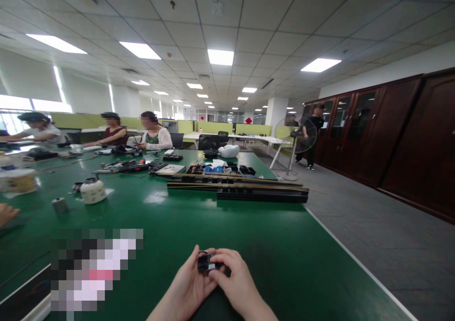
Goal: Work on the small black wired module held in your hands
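Just above the near part of the green table point(284, 245), both my hands meet around a small black part point(204, 263) with a pale label patch. My left hand point(190, 278) cups it from below and the left side, thumb up along its edge. From the right, the bent fingers and thumb of my right hand point(234, 273) pinch the same part. Its exact kind is too small to make out, and my fingers cover some of it.
Long black rails point(263, 195) with thin brass-coloured rods lie across the table ahead. A patterned white jar point(93, 191) and a grey cylinder point(59, 205) stand left. Another person's hand point(7, 214) shows at the left edge. Several people sit farther back; a fan point(296, 136) stands beyond the right edge.
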A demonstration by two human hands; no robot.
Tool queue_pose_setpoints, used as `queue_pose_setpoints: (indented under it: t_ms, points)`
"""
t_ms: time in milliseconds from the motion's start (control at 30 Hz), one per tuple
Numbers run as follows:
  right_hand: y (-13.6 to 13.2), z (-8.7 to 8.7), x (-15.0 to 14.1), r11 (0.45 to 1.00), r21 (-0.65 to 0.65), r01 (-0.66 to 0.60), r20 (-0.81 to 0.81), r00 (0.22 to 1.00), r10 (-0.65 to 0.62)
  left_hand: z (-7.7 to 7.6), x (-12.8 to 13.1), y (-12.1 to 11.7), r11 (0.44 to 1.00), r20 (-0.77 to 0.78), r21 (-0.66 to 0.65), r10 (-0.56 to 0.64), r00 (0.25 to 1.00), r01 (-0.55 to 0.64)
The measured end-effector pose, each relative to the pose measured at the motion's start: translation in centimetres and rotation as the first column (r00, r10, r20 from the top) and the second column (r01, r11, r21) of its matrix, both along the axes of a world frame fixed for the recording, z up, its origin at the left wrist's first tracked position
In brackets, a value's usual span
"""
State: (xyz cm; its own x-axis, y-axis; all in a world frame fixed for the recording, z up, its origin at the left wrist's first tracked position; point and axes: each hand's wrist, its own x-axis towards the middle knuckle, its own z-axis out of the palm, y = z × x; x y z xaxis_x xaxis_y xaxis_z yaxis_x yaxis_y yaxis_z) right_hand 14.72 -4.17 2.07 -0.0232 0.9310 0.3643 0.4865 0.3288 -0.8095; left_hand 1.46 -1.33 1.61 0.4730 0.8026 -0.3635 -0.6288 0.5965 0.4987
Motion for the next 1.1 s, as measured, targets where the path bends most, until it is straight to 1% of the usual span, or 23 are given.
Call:
queue_pose_setpoints:
  t_ms: [167, 300, 367, 433, 533, 600, 667, 767, 833, 933, 1000, 1033, 1100]
  points:
    - [-0.4, 0.3, 0.0, 0.999, 0.026, -0.021, -0.018, 1.0, 0.022, -0.4, -0.1, 0.2, 1.0, -0.016, 0.024, -0.017, 1.0, 0.017]
    - [-0.4, 0.5, 0.2, 0.997, 0.058, -0.042, -0.054, 0.998, 0.045, -0.3, -0.3, 0.2, 1.0, -0.051, 0.018, -0.024, 0.998, 0.025]
    - [-0.4, 0.4, 0.3, 0.998, 0.046, -0.031, -0.071, 0.997, 0.035, -0.1, -0.4, 0.3, 1.0, -0.082, 0.01, -0.007, 0.997, 0.008]
    - [-0.3, 0.2, 0.4, 1.0, 0.02, 0.003, -0.081, 0.997, -0.002, 0.0, -0.5, 0.3, 1.0, -0.126, 0.015, 0.006, 0.992, -0.005]
    - [0.0, -0.2, 0.6, 0.998, -0.023, 0.05, -0.072, 0.996, -0.052, -0.2, -0.8, 0.7, 0.997, -0.226, 0.078, 0.031, 0.974, -0.013]
    - [0.2, -0.7, 0.9, 0.996, -0.047, 0.072, -0.065, 0.995, -0.075, -0.7, -1.2, 1.1, 0.987, -0.296, 0.158, 0.079, 0.952, -0.033]
    - [0.4, -1.1, 1.1, 0.994, -0.052, 0.101, -0.066, 0.992, -0.104, -1.3, -1.6, 1.5, 0.976, -0.358, 0.218, 0.075, 0.931, 0.005]
    - [0.7, -1.8, 1.4, 0.991, -0.026, 0.133, -0.075, 0.988, -0.135, -1.9, -2.0, 1.8, 0.932, -0.353, 0.358, 0.081, 0.932, 0.055]
    - [0.9, -2.0, 1.5, 0.99, -0.016, 0.137, -0.068, 0.988, -0.138, -2.2, -2.1, 1.7, 0.892, -0.369, 0.448, 0.118, 0.922, 0.065]
    - [0.8, -1.9, 1.5, 0.99, -0.024, 0.142, -0.053, 0.988, -0.143, -2.3, -2.3, 1.6, 0.848, -0.414, 0.526, 0.194, 0.89, 0.06]
    - [0.7, -1.7, 1.4, 0.989, -0.046, 0.138, -0.032, 0.99, -0.14, -2.3, -2.5, 1.6, 0.819, -0.451, 0.571, 0.253, 0.856, 0.058]
    - [0.6, -1.6, 1.4, 0.989, -0.06, 0.133, -0.011, 0.991, -0.134, -2.2, -2.6, 1.6, 0.797, -0.484, 0.599, 0.287, 0.827, 0.074]
    - [0.5, -1.3, 1.3, 0.989, -0.084, 0.121, 0.042, 0.992, -0.118, -2.0, -2.9, 1.6, 0.745, -0.566, 0.651, 0.349, 0.746, 0.146]
